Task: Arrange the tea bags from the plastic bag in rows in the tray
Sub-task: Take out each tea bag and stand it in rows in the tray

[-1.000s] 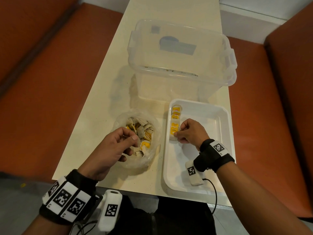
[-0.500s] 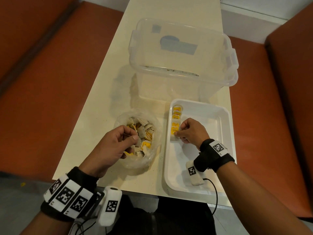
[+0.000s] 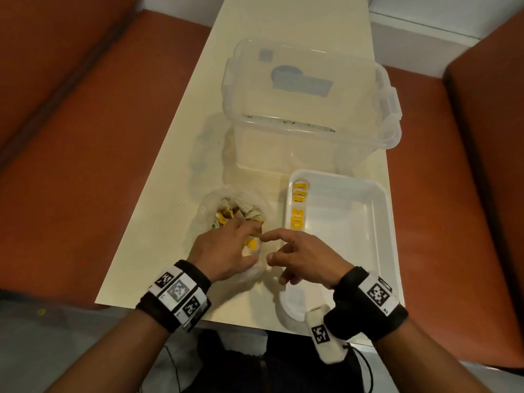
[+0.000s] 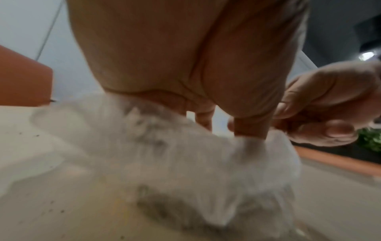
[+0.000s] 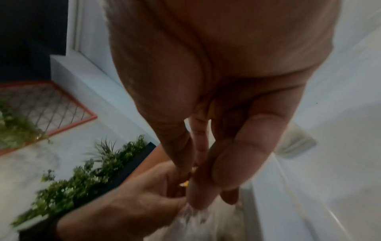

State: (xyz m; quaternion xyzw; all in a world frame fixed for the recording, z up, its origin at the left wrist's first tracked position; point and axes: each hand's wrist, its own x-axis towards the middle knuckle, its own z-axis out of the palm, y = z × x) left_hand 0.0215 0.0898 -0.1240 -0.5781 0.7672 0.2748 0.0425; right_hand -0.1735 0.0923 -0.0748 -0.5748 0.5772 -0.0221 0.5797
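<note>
Left hand [image 3: 224, 251] is in the bag [image 3: 215, 202], seemingly pinching a tea bag [image 3: 251, 245]; right hand [image 3: 303, 258] reaches in, fingers loosely spread, beside the tray [image 3: 380, 222].

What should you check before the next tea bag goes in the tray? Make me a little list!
1. Tea bag ready in the left hand: ok, it holds a yellow tea bag over the plastic bag.
2. Right hand free to take it: ok, its fingers are loose and empty, right beside the left hand.
3. Row of tea bags tidy: ok, one line along the tray's left wall.
4. Space for the next one: ok, the white tray is bare below the row and to its right.
5. Which way the held tea bag faces: cannot tell, fingers cover it.
</note>
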